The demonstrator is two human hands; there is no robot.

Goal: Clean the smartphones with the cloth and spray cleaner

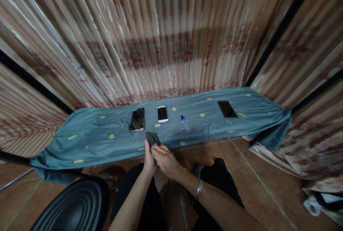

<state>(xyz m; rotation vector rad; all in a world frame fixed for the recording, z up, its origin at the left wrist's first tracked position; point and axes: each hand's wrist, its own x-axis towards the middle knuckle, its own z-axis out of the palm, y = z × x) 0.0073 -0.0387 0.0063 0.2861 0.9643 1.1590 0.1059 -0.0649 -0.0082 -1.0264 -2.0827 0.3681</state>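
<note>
Centrally, at the near edge of the table, the left hand [149, 158] holds a dark phone [152, 137] with its back turned up, the camera lenses showing near the top end. The right hand [166, 160] lies over the lower part of that phone, fingers bent and close together; a small pale scrap [154, 146] shows at its fingertips, too little of it visible to name, and I cannot tell whether the fingers grip it. A silvery bracelet [198, 189] circles the right wrist.

Just beyond the held phone, slightly left, 2 overlapping dark phones [136, 120] lie on the patterned blue-green cloth [93, 127] that covers the table. Right of them sits 1 white-framed phone [162, 114], its dark screen up. Farther right, a clear bottle [185, 125] with a blue cap lies on its side, the cap pointing away from the person. Well apart, toward the right end, rests 1 more dark device [227, 109], flat on the cloth.

Below, dark-clothed legs [222, 177] stand over brown floor tiles [257, 191], with a black ridged stool [72, 206] at lower left. Behind the table hangs a pleated, reddish-printed curtain [171, 41], with black poles [283, 27] at the sides.
</note>
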